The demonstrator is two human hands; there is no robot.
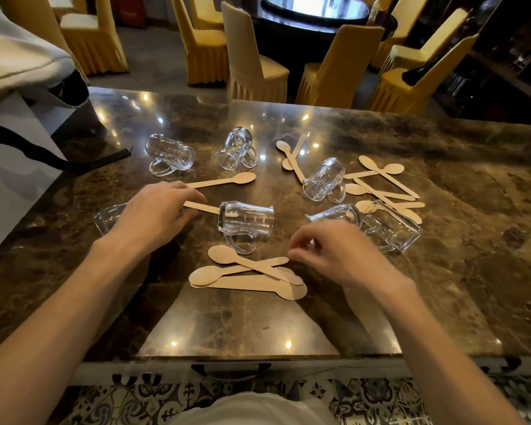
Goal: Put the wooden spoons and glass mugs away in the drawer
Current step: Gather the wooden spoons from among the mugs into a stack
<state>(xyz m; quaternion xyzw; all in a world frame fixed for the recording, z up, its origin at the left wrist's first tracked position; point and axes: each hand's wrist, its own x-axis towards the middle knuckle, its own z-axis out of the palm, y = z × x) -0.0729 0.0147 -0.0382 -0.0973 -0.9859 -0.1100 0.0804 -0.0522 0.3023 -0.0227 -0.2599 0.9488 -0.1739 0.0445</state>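
Several clear glass mugs lie on their sides on the brown marble table (258,326). One mug (246,217) is in the middle with a wooden spoon (201,206) poking out of its mouth. My left hand (157,210) hovers with relaxed fingers by that spoon's handle end and partly hides another mug (106,219). Close to me lies a crossed pile of wooden spoons (249,273). My right hand (334,256), fingers curled, is at the pile's right end; whether it pinches a spoon is unclear. More spoons (383,185) lie at the right.
A drawer front with a dark handle (230,371) sits shut under the table's near edge. A white bag with a black strap (19,154) stands at the left. Yellow-covered chairs (252,62) and a dark round table (313,13) stand beyond the far edge.
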